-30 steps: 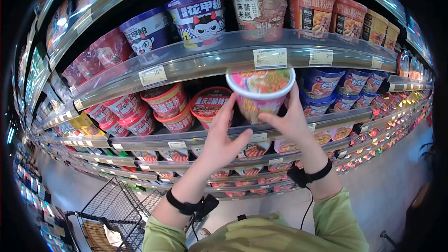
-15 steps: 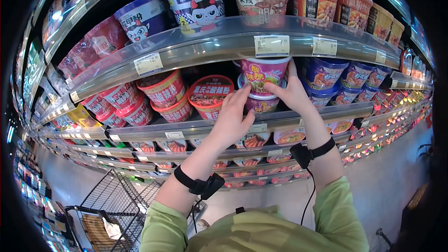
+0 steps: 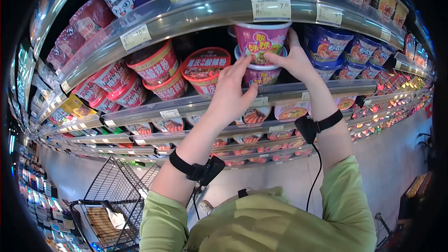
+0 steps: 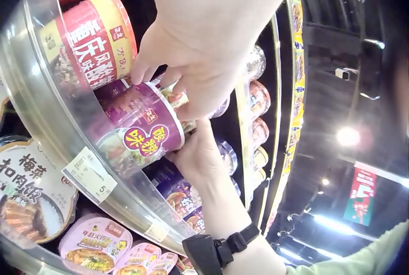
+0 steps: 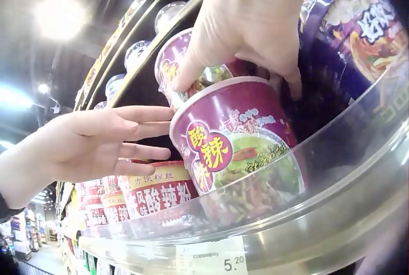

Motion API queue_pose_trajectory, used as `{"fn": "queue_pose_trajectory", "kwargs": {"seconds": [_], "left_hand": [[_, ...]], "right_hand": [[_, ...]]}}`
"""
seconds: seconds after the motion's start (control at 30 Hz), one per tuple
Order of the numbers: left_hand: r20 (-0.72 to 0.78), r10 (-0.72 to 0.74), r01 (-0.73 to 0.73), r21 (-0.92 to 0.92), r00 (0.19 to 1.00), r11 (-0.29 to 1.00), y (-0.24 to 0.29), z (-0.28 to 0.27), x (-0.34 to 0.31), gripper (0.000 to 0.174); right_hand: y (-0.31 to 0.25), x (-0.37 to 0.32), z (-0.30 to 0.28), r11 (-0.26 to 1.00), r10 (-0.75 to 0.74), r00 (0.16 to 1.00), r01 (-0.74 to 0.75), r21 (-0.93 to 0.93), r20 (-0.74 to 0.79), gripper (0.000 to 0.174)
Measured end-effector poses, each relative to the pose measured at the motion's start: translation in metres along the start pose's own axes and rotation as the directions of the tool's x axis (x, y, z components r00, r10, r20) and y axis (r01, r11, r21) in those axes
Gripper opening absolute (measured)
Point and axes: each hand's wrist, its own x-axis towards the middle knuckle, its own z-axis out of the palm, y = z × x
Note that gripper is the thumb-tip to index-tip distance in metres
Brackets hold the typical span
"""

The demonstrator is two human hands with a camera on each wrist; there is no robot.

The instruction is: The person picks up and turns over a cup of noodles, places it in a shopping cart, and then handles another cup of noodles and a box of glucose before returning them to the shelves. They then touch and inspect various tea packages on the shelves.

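In the head view, a pink-purple instant noodle cup (image 3: 263,35) sits upright on top of a matching purple cup (image 3: 261,75) on the shelf. My right hand (image 3: 298,63) holds the upper cup, thumb across its front and fingers round its right side. My left hand (image 3: 231,88) has its fingers fairly straight, with the tips at the lower left front of the upper cup and the thumb apart, near the lower cup. The right wrist view shows the lower cup (image 5: 249,137) behind the clear shelf lip, with the left hand's fingers (image 5: 150,131) reaching its rim.
Red noodle cups (image 3: 205,67) stand left of the stack, blue-purple cups (image 3: 326,46) to its right. The upper shelf's edge (image 3: 200,32) runs close above the upper cup. A wire shopping cart (image 3: 112,196) is at the lower left.
The upper cup went from tilted in front of the shelf, lid showing, to upright on the lower cup. Since then the view has tilted downward and both hands have stayed at the cup.
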Motion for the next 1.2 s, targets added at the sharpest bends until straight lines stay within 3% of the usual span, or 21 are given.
{"fn": "queue_pose_trajectory", "kwargs": {"seconds": [0.23, 0.3, 0.33, 0.4, 0.43, 0.53, 0.57, 0.6, 0.67, 0.7, 0.77, 0.8, 0.83, 0.9, 0.93, 0.97, 1.03, 1.07, 1.1, 1.17, 1.2], "left_hand": [[-0.061, 0.042, -0.039, 0.049, 0.997, 0.998, 0.008, -0.005, -0.021, 0.063], [-0.059, 0.083, -0.088, -0.076, 0.995, 0.993, 0.015, -0.019, -0.046, 0.054], [-0.092, 0.101, -0.109, -0.091, 0.991, 0.99, 0.022, -0.025, -0.063, 0.038], [0.027, 0.093, -0.092, -0.01, 0.995, 0.996, 0.016, -0.037, -0.112, 0.023], [0.06, 0.041, -0.039, -0.034, 0.997, 0.999, 0.011, -0.035, -0.139, 0.02], [0.123, -0.188, 0.193, -0.03, 0.974, 0.981, -0.021, -0.036, -0.229, 0.008], [0.112, -0.339, 0.326, 0.12, 0.934, 0.938, -0.034, -0.035, -0.27, 0.006], [0.12, -0.443, 0.409, 0.232, 0.888, 0.882, -0.047, -0.036, -0.312, 0.009], [0.041, -0.628, 0.579, 0.344, 0.777, 0.739, -0.055, -0.041, -0.374, 0.01], [0.057, -0.726, 0.649, 0.405, 0.686, 0.644, -0.05, -0.043, -0.399, 0.012], [-0.011, -0.817, 0.746, 0.415, 0.577, 0.521, -0.038, -0.048, -0.435, 0.016], [-0.065, -0.842, 0.793, 0.379, 0.536, 0.476, -0.032, -0.048, -0.449, 0.017], [-0.114, -0.862, 0.834, 0.34, 0.495, 0.434, -0.027, -0.048, -0.462, 0.018], [-0.158, -0.909, 0.891, 0.316, 0.387, 0.325, -0.009, -0.054, -0.471, 0.02], [-0.199, -0.907, 0.909, 0.277, 0.371, 0.311, -0.003, -0.055, -0.481, 0.02], [-0.234, -0.905, 0.924, 0.238, 0.354, 0.3, 0.004, -0.057, -0.49, 0.02], [-0.288, -0.909, 0.948, 0.198, 0.3, 0.25, 0.017, -0.065, -0.507, 0.019], [-0.275, -0.927, 0.957, 0.205, 0.256, 0.203, 0.022, -0.071, -0.519, 0.019], [-0.262, -0.941, 0.964, 0.213, 0.213, 0.159, 0.027, -0.077, -0.531, 0.018], [-0.318, -0.936, 0.979, 0.184, 0.148, 0.093, 0.033, -0.077, -0.556, 0.017], [-0.354, -0.927, 0.984, 0.163, 0.128, 0.074, 0.035, -0.074, -0.566, 0.018]], "right_hand": [[-0.001, -0.014, 0.002, 0.995, -0.095, 0.995, 0.095, -0.007, -0.023, 0.104], [-0.006, -0.034, 0.002, 0.98, -0.169, 0.957, 0.137, -0.145, -0.236, 0.094], [-0.013, -0.051, 0.003, 0.978, -0.194, 0.95, 0.168, -0.123, -0.245, 0.084], [-0.02, -0.101, 0.012, 0.959, -0.283, 0.932, 0.265, -0.103, -0.229, 0.06], [-0.018, -0.122, 0.009, 0.879, -0.419, 0.907, 0.391, -0.273, -0.05, 0.052], [-0.005, -0.184, 0.031, 0.944, -0.239, 0.892, 0.305, -0.121, 0.383, 0.017], [0.011, -0.201, 0.045, 0.937, -0.304, 0.832, 0.349, -0.012, 0.464, 0.01], [0.026, -0.221, 0.059, 0.944, -0.27, 0.816, 0.329, -0.026, 0.511, 0.003], [0.026, -0.22, 0.082, 0.996, -0.041, 0.701, 0.088, -0.029, 0.712, 0.01], [0.025, -0.222, 0.1, 0.994, -0.093, 0.65, 0.109, 0.028, 0.754, 0.01], [0.018, -0.229, 0.139, 0.998, 0.058, 0.651, -0.051, -0.034, 0.757, 0.017], [0.019, -0.231, 0.157, 0.988, 0.093, 0.58, -0.153, -0.004, 0.81, 0.02], [0.021, -0.236, 0.18, 0.99, 0.065, 0.546, -0.142, 0.016, 0.835, 0.02], [0.023, -0.249, 0.221, 0.979, 0.019, 0.565, -0.176, 0.098, 0.825, 0.021], [0.019, -0.249, 0.237, 0.963, 0.069, 0.46, -0.262, 0.061, 0.885, 0.016], [0.019, -0.248, 0.253, 0.963, 0.051, 0.429, -0.262, 0.07, 0.902, 0.016], [0.027, -0.246, 0.286, 0.975, -0.208, 0.229, 0.127, 0.183, 0.951, 0.013], [0.031, -0.249, 0.305, 0.96, -0.269, 0.165, 0.129, 0.25, 0.949, 0.015], [0.017, -0.252, 0.32, 0.956, -0.281, 0.142, 0.128, 0.264, 0.949, 0.015], [-0.022, -0.263, 0.355, 0.943, -0.314, 0.379, 0.021, 0.332, 0.87, 0.013], [-0.023, -0.265, 0.365, 0.926, -0.357, 0.355, 0.015, 0.377, 0.864, 0.013]]}}
